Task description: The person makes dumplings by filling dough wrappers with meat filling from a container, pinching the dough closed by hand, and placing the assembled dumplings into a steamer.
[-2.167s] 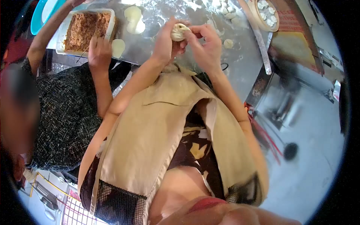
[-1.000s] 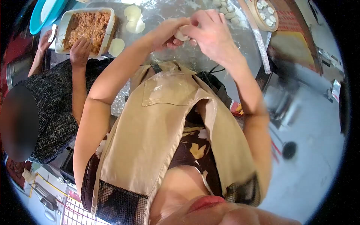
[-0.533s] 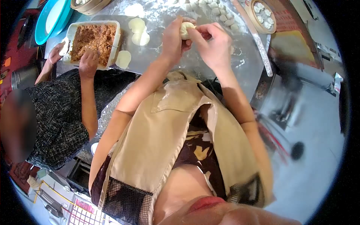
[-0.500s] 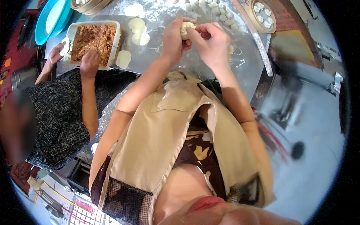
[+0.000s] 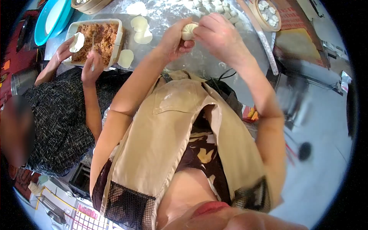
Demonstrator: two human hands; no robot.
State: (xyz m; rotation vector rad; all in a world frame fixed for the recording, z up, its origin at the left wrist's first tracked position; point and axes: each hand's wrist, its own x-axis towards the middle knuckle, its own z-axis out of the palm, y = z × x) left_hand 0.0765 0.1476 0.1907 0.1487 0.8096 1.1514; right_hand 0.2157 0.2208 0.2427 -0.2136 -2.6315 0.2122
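A round, pleated dough bun (image 5: 188, 32) is between my two hands, above the floured metal table (image 5: 199, 65). My left hand (image 5: 173, 41) is wrapped round its left side and underside. The fingers of my right hand (image 5: 217, 37) are pressed together at the bun's right edge; their tips are partly hidden. Flat dough wrappers (image 5: 142, 35) lie on the table to the left, with another wrapper (image 5: 125, 58) nearer the front edge. Several small dough pieces (image 5: 230, 13) lie in flour beyond my right hand.
At the left, a co-worker holds a wrapper (image 5: 77, 42) and a thin tool at a tub (image 5: 120, 38) of reddish-brown filling. A turquoise basin (image 5: 41, 30) and bamboo steamer (image 5: 92, 7) stand behind. A rolling pin (image 5: 264, 42) and steamer with dumplings (image 5: 279, 23) are at the right.
My right hand has turned, its back now facing up and its elbow farther out. The bun remains in my left hand. The co-worker's wrapper has moved up and right, beside the tub.
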